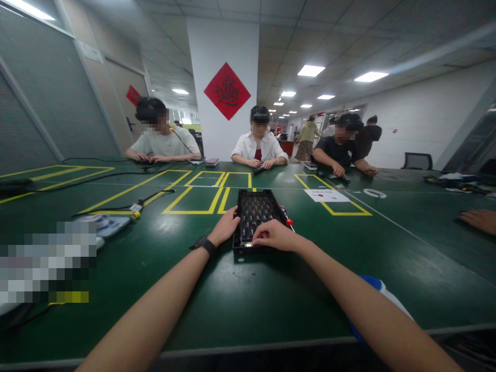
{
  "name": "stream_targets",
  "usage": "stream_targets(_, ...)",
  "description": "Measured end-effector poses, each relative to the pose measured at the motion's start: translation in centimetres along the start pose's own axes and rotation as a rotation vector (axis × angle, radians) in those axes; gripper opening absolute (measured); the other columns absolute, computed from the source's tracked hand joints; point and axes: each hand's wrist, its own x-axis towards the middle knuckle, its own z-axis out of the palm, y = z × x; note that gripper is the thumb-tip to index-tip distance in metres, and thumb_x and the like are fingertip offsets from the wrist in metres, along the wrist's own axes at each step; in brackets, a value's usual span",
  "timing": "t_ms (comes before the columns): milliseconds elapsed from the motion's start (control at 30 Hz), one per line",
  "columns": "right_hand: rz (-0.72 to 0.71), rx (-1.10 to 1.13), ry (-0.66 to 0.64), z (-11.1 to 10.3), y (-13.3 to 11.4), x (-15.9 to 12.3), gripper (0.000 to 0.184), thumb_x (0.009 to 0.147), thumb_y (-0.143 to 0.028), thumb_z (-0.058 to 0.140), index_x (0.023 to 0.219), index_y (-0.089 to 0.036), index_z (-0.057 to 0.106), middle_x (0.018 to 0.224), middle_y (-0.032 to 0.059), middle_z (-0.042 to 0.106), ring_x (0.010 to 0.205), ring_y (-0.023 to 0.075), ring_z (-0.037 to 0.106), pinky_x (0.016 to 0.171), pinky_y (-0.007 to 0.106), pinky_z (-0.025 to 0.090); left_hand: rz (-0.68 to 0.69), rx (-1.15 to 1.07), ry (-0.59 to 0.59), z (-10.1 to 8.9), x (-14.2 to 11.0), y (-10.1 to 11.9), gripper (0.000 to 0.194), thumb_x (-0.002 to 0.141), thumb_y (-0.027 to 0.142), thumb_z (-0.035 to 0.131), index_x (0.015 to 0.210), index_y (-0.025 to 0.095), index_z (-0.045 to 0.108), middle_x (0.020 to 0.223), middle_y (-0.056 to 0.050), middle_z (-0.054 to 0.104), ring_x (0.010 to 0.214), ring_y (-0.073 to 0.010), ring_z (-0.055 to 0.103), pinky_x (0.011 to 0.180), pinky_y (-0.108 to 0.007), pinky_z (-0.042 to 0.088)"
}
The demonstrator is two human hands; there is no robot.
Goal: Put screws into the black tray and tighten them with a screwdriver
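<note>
A black open case (256, 204) lies on the green table before me, with rows of dark, shiny round shapes inside. My left hand (226, 225), with a black band on its wrist, grips the case's left wall. Over the near right corner of the case, my right hand (273, 235) is closed in a pinch. What its fingertips hold is hidden. Just left of those fingertips a small pale piece (248, 244) shows at the near end of the case. Against the right side rests a screwdriver-like tool (288, 219) with red on its handle.
Yellow tape (189, 212) marks rectangles on the green table (217, 310). A white paper (326, 196) and white ring (374, 194) lie to the right. Cables and a clear pouch (104, 225) are at left. Several people sit opposite; another person's hand (480, 219) rests at far right.
</note>
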Motion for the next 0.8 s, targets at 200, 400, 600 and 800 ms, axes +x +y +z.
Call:
stream_targets(200, 0.006, 0.003, 0.023, 0.06, 0.13, 0.06, 0.027, 0.074, -0.037, 0.060, 0.083, -0.013, 0.069, 0.064, 0.0014, 0.060, 0.056, 0.0074, 0.044, 0.053, 0.019, 0.032, 0.007, -0.005, -0.005, 0.07, 0.07, -0.05, 0.055, 0.074, 0.017, 0.038, 0.128, 0.007, 0.041, 0.134, -0.013, 0.042, 0.125, -0.0208, 0.036, 0.108, -0.036, 0.022)
stream_targets(400, 0.011, 0.010, -0.005, 0.03, 0.06, 0.03, 0.027, 0.074, -0.037, 0.060, 0.083, -0.013, 0.069, 0.063, 0.0009, 0.058, 0.054, 0.0072, 0.043, 0.052, 0.019, 0.032, -0.008, 0.006, 0.000, 0.07, 0.04, -0.15, 0.055, 0.075, 0.019, 0.038, 0.128, 0.005, 0.040, 0.135, -0.015, 0.040, 0.126, -0.0221, 0.035, 0.108, -0.036, 0.023)
stream_targets(600, 0.017, -0.002, 0.028, 0.12, 0.16, 0.00, 0.027, 0.074, -0.037, 0.060, 0.084, -0.013, 0.069, 0.062, 0.0006, 0.057, 0.054, 0.0074, 0.043, 0.052, 0.019, 0.032, 0.010, -0.002, 0.002, 0.07, 0.04, -0.22, 0.055, 0.074, 0.019, 0.039, 0.128, 0.008, 0.041, 0.134, -0.014, 0.042, 0.125, -0.0221, 0.036, 0.107, -0.037, 0.023)
stream_targets(800, 0.015, 0.008, 0.002, -0.04, -0.03, -0.08, 0.028, 0.075, -0.038, 0.060, 0.084, -0.013, 0.069, 0.065, 0.0018, 0.060, 0.057, 0.0079, 0.046, 0.054, 0.019, 0.034, -0.005, -0.012, 0.001, 0.08, 0.07, -0.35, 0.055, 0.074, 0.020, 0.040, 0.128, 0.010, 0.042, 0.134, -0.012, 0.042, 0.125, -0.0218, 0.037, 0.107, -0.037, 0.023)
